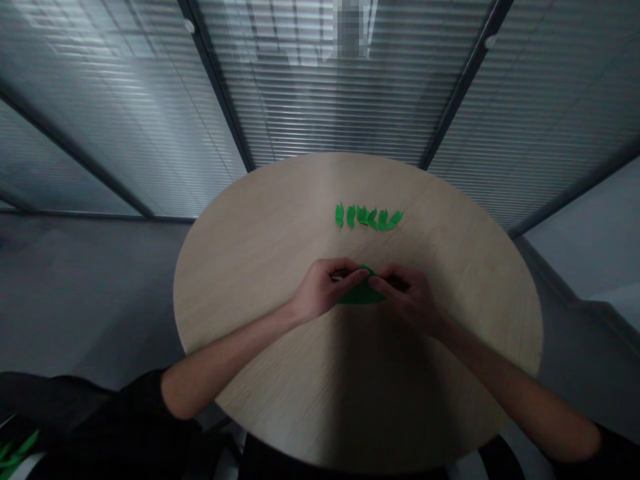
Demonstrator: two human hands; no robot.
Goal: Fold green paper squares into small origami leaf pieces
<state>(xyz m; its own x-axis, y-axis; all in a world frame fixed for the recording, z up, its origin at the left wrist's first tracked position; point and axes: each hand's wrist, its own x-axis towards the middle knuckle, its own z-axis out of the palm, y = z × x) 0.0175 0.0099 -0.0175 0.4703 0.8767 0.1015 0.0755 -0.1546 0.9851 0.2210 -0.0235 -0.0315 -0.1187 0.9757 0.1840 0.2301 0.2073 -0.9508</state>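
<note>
Green paper sheet [361, 293] is recorded in the head view, lying flat on the round table [280, 220], between the two hands and partly covered by their fingers. The left hand [325, 287] is found curled, with its fingertips pinched onto the sheet's upper left edge. The right hand [410, 300] is likewise closed, thumb and forefinger pressed on the upper right edge. How the paper runs beneath the fingers cannot be told.

The sheet is judged light, thin and soft, easily creased or torn, and liable to slide on the smooth tabletop. It is best taken at edges and corners with the fingertips, pinned by one hand while worked by the other.

Beyond the fingertips, well apart from both hands, a row of small folded green pieces [367, 217] is noted, set close together. These are not in the way, but are judged light enough to be scattered by a careless sweep. Outside the left elbow, off the table, further green scraps [15, 450] are noted. Slatted blinds [325, 100] are seen behind the table.
</note>
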